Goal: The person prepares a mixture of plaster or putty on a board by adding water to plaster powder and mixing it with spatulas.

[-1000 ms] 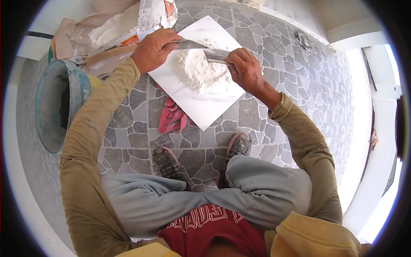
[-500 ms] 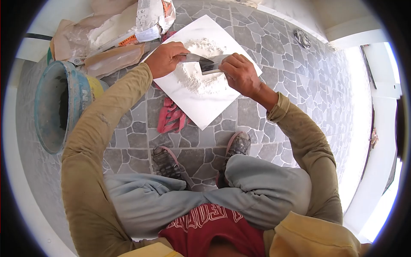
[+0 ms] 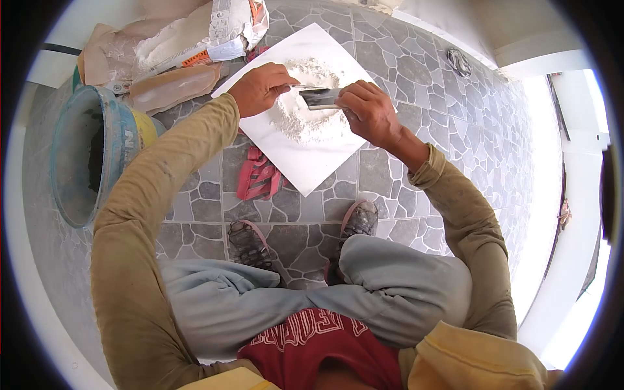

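Observation:
Above a white square board (image 3: 309,170), both hands hold flat metal tools. My left hand (image 3: 261,89) is closed on a thin blade, seen nearly edge-on. My right hand (image 3: 369,112) grips a wider scraper (image 3: 322,97) with a pale lower edge. The two tools meet or overlap between the hands; whether they touch is hard to tell. White powder (image 3: 305,128) lies in a loose ring on the board beneath them.
A blue bucket (image 3: 62,156) stands at the left. Behind it lie an opened powder bag (image 3: 188,39) and brown paper. Pink straps (image 3: 258,174) lie by the board's left corner. My shoes (image 3: 249,244) are on the patterned tile floor (image 3: 416,71).
The left blade has turned from showing its flat face to nearly edge-on. My left hand has shifted slightly right, and the scraper in my right hand has tilted a little.

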{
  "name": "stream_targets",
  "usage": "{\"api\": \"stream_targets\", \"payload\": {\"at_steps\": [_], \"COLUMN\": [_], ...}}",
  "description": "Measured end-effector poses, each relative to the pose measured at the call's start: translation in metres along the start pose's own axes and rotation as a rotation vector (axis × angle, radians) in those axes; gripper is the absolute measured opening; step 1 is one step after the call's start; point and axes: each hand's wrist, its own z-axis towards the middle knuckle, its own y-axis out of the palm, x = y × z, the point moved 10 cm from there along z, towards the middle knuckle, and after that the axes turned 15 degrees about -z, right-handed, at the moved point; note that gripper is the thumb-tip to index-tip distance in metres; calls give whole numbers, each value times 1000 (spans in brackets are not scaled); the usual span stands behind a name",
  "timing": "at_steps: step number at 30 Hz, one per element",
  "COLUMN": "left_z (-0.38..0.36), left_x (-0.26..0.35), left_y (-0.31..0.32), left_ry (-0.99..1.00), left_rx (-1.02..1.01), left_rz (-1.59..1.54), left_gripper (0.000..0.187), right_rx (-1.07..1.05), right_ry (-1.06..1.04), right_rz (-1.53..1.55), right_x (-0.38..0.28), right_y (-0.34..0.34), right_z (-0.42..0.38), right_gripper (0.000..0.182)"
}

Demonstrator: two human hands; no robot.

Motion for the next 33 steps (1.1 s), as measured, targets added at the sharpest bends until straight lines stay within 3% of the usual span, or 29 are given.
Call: {"api": "stream_targets", "payload": {"at_steps": [3, 5, 6, 10, 13, 16, 19, 20, 23, 25, 27, 29, 33], "left_z": [-6, -15, -16, -17, -18, -21, -22, -22, -24, -47, -69, -111, -178], "left_x": [-17, -13, -7, 42, 57, 47, 36, 32, 36, 19, 28, 12, -32], "left_y": [-12, -24, -24, -13, 2, -16, -62, -79, -147, -212, -264, -321, -365], "left_ry": [9, 73, 71, 271, 341, 234, 134, 93, 70, -177, -232, -387, -478], "left_rx": [27, 90, 85, 67, 12, 38, 172, 211, 390, 523, 619, 774, 844], "left_rz": [40, 175, 175, 259, 230, 202, 183, 156, 170, 225, 181, 179, 202], "left_gripper": [22, 28, 28, 36, 38, 32, 23, 19, 16, 24, 34, 39, 42], "right_rx": [-29, -107, -150, -306, -235, 29, 37, -334, -371, -281, -429, -454, -443], "right_ry": [71, 443, 505, 506, 556, 583, 538, 551, 710, 845, 994, 1065, 1184], "right_rz": [129, 155, 142, 240, 194, 181, 122, 48, 55, 129, 347, 360, 310], "right_x": [9, 44, 55, 50, 58, 72, 75, 79, 113, 157, 197, 230, 247], "right_y": [-13, -22, -21, 18, 41, 13, 20, 60, 89, 87, 100, 113, 138], "right_z": [8, 3, 1, -4, 0, 10, 11, 5, -29, -49, -84, -117, -150], "right_gripper": [16, 14, 15, 16, 16, 16, 15, 16, 20, 28, 31, 33, 36]}}
